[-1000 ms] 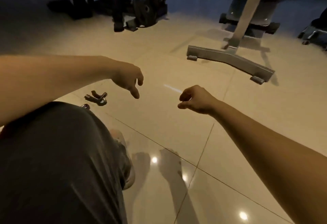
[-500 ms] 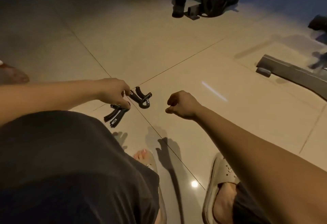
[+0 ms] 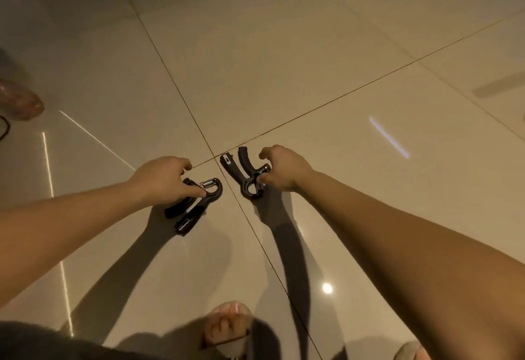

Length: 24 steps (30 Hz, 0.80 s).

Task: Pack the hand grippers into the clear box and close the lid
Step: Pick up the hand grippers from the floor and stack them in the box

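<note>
Hand grippers, two, black, lie on the tiled floor (image 3: 284, 61) at frame centre, either side of a grout crossing. Left gripper (image 3: 196, 205): spring end up, handles trailing toward lower left. Right gripper (image 3: 244, 173): handles pointing up-left, spring end to the right. Left hand (image 3: 162, 179) reaches in from the left edge, forearm nearly level, palm down, fingers curled, thumb and fingertip pinched onto the left gripper near its spring. Right hand (image 3: 282, 170) comes from lower right, arm extended diagonally, knuckles up, fingers closed on the right gripper's spring end. Both tools rest on the floor. Sandalled foot (image 3: 227, 322) at bottom centre.
</note>
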### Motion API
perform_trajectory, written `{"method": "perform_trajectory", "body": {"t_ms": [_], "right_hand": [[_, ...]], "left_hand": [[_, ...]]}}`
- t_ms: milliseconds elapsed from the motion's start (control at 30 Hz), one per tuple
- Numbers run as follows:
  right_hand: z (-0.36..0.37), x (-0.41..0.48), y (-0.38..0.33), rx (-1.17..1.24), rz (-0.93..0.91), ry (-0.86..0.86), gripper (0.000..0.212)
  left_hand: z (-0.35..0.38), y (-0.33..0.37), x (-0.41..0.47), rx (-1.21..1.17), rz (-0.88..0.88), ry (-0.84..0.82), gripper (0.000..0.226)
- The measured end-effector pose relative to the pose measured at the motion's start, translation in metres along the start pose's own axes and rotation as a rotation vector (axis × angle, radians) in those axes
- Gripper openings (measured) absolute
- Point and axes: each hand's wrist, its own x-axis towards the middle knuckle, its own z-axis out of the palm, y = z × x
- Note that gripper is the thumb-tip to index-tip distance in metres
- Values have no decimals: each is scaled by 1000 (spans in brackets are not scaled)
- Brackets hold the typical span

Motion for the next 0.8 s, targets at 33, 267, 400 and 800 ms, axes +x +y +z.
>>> {"method": "perform_trajectory", "body": {"t_ms": [33, 267, 400, 800], "right_hand": [[4, 13, 2, -24, -15, -31, 71], [44, 55, 7, -212, -12, -128, 71], [62, 43, 5, -294, -10, -59, 47], [57, 62, -14, -716, -517, -123, 75]], "left_hand": [[8, -2, 4, -19, -24, -10, 90], [69, -13, 1, -57, -139, -104, 74], [97, -13, -7, -115, -167, -26, 70], [106, -17, -18, -320, -323, 21, 60]]}}
